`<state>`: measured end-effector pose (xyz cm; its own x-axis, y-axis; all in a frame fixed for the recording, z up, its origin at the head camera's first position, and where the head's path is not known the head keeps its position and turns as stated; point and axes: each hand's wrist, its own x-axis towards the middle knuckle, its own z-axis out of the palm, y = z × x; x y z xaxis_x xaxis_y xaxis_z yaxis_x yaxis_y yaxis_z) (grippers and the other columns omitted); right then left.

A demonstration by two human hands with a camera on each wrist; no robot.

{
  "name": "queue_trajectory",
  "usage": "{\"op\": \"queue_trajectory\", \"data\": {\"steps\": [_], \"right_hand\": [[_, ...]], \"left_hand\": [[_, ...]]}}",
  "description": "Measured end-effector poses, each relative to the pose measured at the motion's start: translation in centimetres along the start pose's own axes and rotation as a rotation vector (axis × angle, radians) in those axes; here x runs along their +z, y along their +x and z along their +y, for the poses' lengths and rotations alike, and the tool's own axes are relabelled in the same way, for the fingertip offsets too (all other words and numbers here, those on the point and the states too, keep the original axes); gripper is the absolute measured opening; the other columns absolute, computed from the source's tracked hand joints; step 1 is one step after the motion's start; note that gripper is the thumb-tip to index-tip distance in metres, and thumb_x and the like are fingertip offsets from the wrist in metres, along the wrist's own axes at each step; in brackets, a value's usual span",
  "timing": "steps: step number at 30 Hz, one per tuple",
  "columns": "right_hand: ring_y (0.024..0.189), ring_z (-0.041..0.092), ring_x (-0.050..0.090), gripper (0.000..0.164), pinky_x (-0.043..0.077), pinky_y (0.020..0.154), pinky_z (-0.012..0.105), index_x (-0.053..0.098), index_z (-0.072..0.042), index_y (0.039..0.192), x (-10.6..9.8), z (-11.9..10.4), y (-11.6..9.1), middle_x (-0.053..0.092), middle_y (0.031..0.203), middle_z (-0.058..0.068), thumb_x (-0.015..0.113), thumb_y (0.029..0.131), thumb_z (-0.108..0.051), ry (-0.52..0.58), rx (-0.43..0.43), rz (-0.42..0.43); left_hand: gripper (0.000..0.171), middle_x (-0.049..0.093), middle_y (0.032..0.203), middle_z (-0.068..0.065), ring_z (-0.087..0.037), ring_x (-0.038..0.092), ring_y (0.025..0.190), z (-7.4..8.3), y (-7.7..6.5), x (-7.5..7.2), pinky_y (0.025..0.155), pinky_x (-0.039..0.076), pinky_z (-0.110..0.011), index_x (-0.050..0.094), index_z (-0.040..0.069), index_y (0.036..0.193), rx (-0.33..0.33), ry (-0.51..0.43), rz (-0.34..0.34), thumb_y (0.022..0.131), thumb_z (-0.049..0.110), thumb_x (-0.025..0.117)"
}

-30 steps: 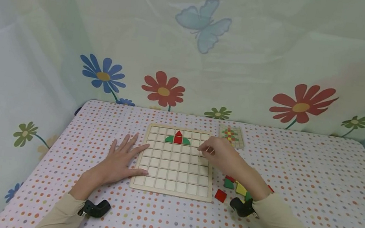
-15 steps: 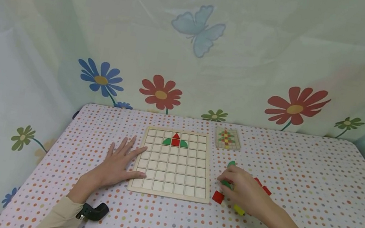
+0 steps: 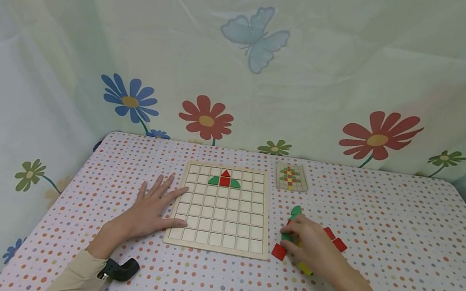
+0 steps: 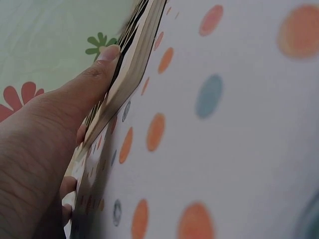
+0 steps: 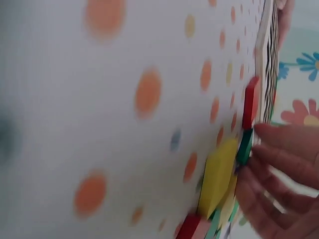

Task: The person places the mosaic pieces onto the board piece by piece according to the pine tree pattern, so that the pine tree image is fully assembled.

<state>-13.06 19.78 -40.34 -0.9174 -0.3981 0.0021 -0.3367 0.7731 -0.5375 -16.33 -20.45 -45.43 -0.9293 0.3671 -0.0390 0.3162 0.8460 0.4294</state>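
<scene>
A pale wooden grid board [image 3: 224,226] lies on the dotted tabletop. My left hand [image 3: 149,209] rests spread at its left side, fingers straight, with the thumb [image 4: 94,74] on the rim in the left wrist view. Near the board's top sit a red triangle [image 3: 226,173], a red square [image 3: 224,182] below it, and green quarter-circle pieces [image 3: 213,181] on both sides. To the right of the board, my right hand [image 3: 315,242] pinches a green block [image 5: 244,147] between thumb and fingertips, low among the loose pieces. The hand hides part of that pile.
A loose red square [image 3: 278,251] lies by the board's lower right corner. Around the right hand are a yellow block [image 5: 217,175], another green piece [image 3: 296,210] and red blocks [image 3: 339,244]. A pattern card [image 3: 301,188] lies behind, near the board's upper right corner.
My right hand has moved from over the board's upper right down to the loose pieces, where its fingers have closed on a green block. The left hand stays put.
</scene>
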Motion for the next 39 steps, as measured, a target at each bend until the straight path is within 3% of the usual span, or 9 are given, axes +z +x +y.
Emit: {"op": "queue_trajectory", "data": {"steps": [8, 16, 28, 35, 39], "right_hand": [[0.076, 0.013, 0.061, 0.019, 0.056, 0.066, 0.027, 0.078, 0.003, 0.099, 0.1, -0.8, 1.0, 0.066, 0.089, 0.003, 0.086, 0.083, 0.002, 0.002, 0.129, -0.026], [0.074, 0.015, 0.061, 0.019, 0.057, 0.067, 0.031, 0.077, 0.003, 0.093, -0.2, -1.3, 1.6, 0.067, 0.084, 0.003, 0.089, 0.078, 0.005, 0.018, 0.16, -0.035], [0.07, 0.013, 0.054, 0.018, 0.049, 0.061, 0.025, 0.071, -0.006, 0.082, 0.0, -1.0, 1.1, 0.061, 0.075, -0.003, 0.086, 0.081, 0.004, 0.047, 0.104, 0.008], [0.074, 0.014, 0.05, 0.017, 0.045, 0.062, 0.024, 0.079, 0.0, 0.102, -0.7, -2.1, 2.0, 0.06, 0.081, -0.003, 0.082, 0.086, 0.002, 0.147, -0.018, -0.047], [0.075, 0.011, 0.055, 0.009, 0.049, 0.065, 0.024, 0.079, -0.004, 0.093, -0.7, -3.4, 3.2, 0.063, 0.083, -0.004, 0.081, 0.088, 0.003, 0.207, -0.081, -0.068]], "left_hand": [[0.09, 0.007, 0.175, -0.017, -0.045, -0.002, 0.16, 0.0, 0.0, 0.0, 0.121, -0.005, -0.073, 0.039, 0.023, 0.164, 0.005, -0.001, 0.001, 0.091, 0.067, 0.068], [0.089, 0.008, 0.175, -0.017, -0.045, -0.001, 0.16, 0.1, 0.1, -0.1, 0.121, -0.004, -0.073, 0.04, 0.024, 0.163, 0.004, 0.002, 0.003, 0.09, 0.067, 0.069], [0.089, 0.008, 0.175, -0.018, -0.045, -0.001, 0.16, 0.0, -0.1, -0.1, 0.12, -0.004, -0.074, 0.04, 0.023, 0.163, -0.001, 0.004, -0.001, 0.09, 0.066, 0.069], [0.089, 0.008, 0.175, -0.018, -0.046, 0.0, 0.159, 0.0, -0.2, -0.1, 0.12, -0.003, -0.074, 0.04, 0.023, 0.163, 0.0, 0.006, -0.006, 0.091, 0.066, 0.069], [0.089, 0.008, 0.175, -0.017, -0.045, 0.0, 0.16, 0.1, 0.0, -0.1, 0.12, -0.003, -0.074, 0.04, 0.024, 0.163, 0.001, 0.009, -0.005, 0.091, 0.066, 0.069]]}}
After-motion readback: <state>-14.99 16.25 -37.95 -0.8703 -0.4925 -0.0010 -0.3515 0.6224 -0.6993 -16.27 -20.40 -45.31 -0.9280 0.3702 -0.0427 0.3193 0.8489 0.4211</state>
